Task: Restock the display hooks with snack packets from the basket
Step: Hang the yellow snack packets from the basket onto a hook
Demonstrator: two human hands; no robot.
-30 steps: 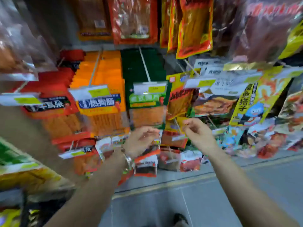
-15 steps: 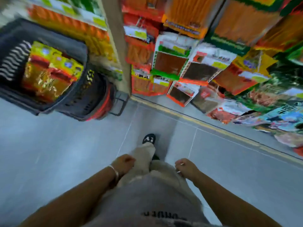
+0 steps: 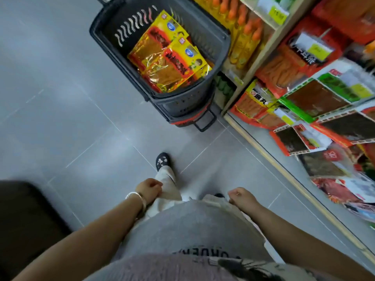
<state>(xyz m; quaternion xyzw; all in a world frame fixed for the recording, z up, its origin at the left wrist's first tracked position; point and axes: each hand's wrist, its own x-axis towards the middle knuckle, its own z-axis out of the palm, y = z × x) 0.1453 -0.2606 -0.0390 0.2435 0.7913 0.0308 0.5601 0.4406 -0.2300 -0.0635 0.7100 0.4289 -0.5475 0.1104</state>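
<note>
While the person stands facing down the aisle, both arms hang low in front of a grey shirt (image 3: 192, 230). The left hand (image 3: 149, 189), with a silver bracelet (image 3: 136, 197) at the wrist, shows a loose grip: the fingers are curled inward against a pale trouser leg (image 3: 167, 179) and hold nothing. The right hand (image 3: 240, 196) is also curled inward; a pale speck at its fingertips is too small to identify, so it cannot be told whether this grip pinches anything. The snack packets (image 3: 172, 57), yellow and red with gold foil, lie piled inside the dark grey basket (image 3: 222, 37), well apart from both hands. This basket sits nested on further baskets, the lowest with red trim, just beside the end of a shelf unit. Its far rim is cut off by the top edge of the view. A dark object (image 3: 24, 220) at lower left cannot be made out. Hanging display packets (image 3: 316, 98), red, green and white, fill the right side and are blurred, and the hooks carrying them cannot be distinguished. Bottles with orange caps (image 3: 243, 27) stand on the shelf behind the basket. One dark shoe (image 3: 162, 161) rests on the grey tiled floor (image 3: 81, 98).
</note>
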